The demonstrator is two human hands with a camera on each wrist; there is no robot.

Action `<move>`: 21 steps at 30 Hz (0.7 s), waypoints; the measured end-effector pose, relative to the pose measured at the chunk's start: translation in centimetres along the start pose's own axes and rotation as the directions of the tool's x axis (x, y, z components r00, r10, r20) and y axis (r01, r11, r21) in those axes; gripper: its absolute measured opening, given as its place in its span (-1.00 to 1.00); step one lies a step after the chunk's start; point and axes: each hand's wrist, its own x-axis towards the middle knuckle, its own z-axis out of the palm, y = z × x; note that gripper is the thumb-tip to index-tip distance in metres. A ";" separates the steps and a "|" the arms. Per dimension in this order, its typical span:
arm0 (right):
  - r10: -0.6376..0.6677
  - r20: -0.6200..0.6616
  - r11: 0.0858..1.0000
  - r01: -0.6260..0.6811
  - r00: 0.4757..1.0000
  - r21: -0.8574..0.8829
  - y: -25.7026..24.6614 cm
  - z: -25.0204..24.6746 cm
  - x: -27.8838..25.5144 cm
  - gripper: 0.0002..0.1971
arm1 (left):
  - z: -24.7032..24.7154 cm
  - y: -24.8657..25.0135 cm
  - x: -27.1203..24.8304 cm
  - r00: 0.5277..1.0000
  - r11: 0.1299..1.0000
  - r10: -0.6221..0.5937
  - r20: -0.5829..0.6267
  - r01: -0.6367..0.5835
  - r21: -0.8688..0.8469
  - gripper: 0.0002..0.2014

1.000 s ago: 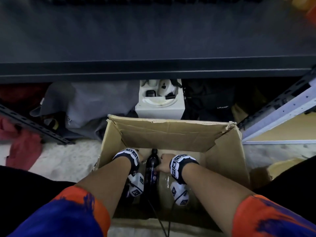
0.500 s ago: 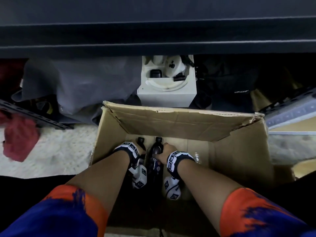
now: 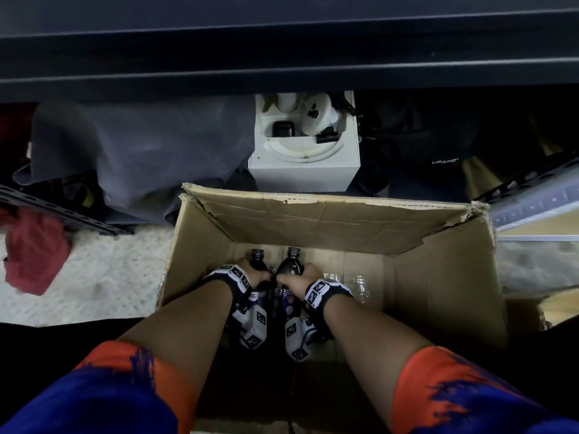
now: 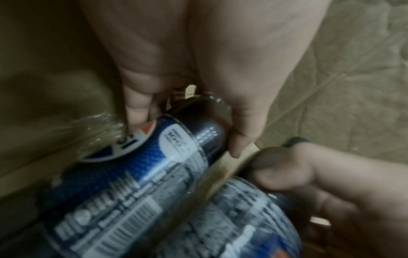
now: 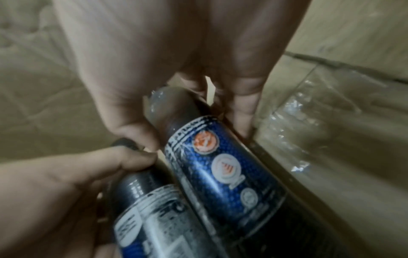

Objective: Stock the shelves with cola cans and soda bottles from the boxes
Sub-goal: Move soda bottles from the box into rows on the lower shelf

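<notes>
Inside an open cardboard box [image 3: 438,277] on the floor, each of my hands grips a dark soda bottle with a blue label. My left hand [image 3: 250,275] is curled round the left bottle [image 3: 258,261], whose cap points toward the box's far wall. My right hand [image 3: 300,278] holds the right bottle [image 3: 293,264] just beside it. In the left wrist view my left hand [image 4: 187,125] wraps the left bottle [image 4: 137,171] near its shoulder. In the right wrist view my right hand [image 5: 198,122] clasps the right bottle [image 5: 220,165]. The two bottles nearly touch.
Crumpled clear plastic wrap [image 3: 357,285] lies on the box floor to the right. A dark shelf edge [image 3: 282,67] runs overhead at the far side. A white box [image 3: 304,145], grey cloth [image 3: 131,151] and a red cloth [image 3: 34,255] lie beyond and left.
My left hand has taken hold of a second bottle. Both bottles have come up off the box floor, their caps now showing ahead of my hands.
</notes>
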 end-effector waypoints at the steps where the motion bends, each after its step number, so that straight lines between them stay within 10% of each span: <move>1: -0.001 -0.006 1.000 0.001 1.000 0.029 0.1 -0.1 -0.1 -0.48 | 0.2 -0.1 0.0 1.000 1.000 0.013 -0.003 -0.013 -0.028 -0.48; 8: -0.099 -0.104 0.983 0.113 0.990 0.143 0.4 -1.8 -0.9 -0.44 | 1.0 -0.7 0.2 0.999 0.975 -0.020 -0.048 0.009 -0.221 -0.03; 15: -0.227 -0.080 0.971 0.232 0.971 0.051 -0.3 -5.9 -3.5 -0.66 | 0.2 0.3 -2.5 0.979 0.853 0.011 -0.202 -0.114 -0.509 -0.75; 21: -0.301 -0.150 0.953 0.301 0.942 -0.022 -0.7 -8.1 -6.7 -0.69 | -1.9 2.4 -6.2 0.946 0.792 0.122 -0.302 -0.276 -0.545 -0.83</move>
